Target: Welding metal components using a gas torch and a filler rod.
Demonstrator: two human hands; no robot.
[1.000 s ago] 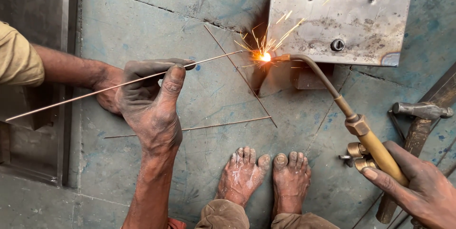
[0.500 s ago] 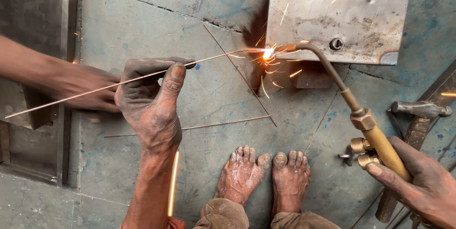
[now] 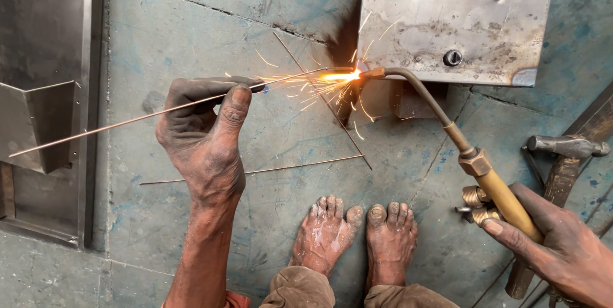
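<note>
My left hand point(image 3: 203, 135) pinches a long thin filler rod point(image 3: 115, 124) that slants up to the right, its tip glowing in the flame point(image 3: 341, 76). My right hand point(image 3: 562, 250) grips the brass handle of a gas torch point(image 3: 491, 183) at the lower right. The torch's curved neck reaches up and left to the lower left corner of a grey metal box point(image 3: 456, 20). Sparks spray left and down from that corner. My bare feet point(image 3: 357, 231) stand just below on the concrete.
Two spare rods point(image 3: 255, 170) lie on the blue-stained concrete floor point(image 3: 191, 39). A hammer point(image 3: 565, 147) rests at the right edge on a dark metal bar. Sheet-metal pieces point(image 3: 45, 123) lie at the left.
Another person's arm and hand at the left have withdrawn from view. The torch tip and rod have stayed at the box corner, with sparks now spraying further left.
</note>
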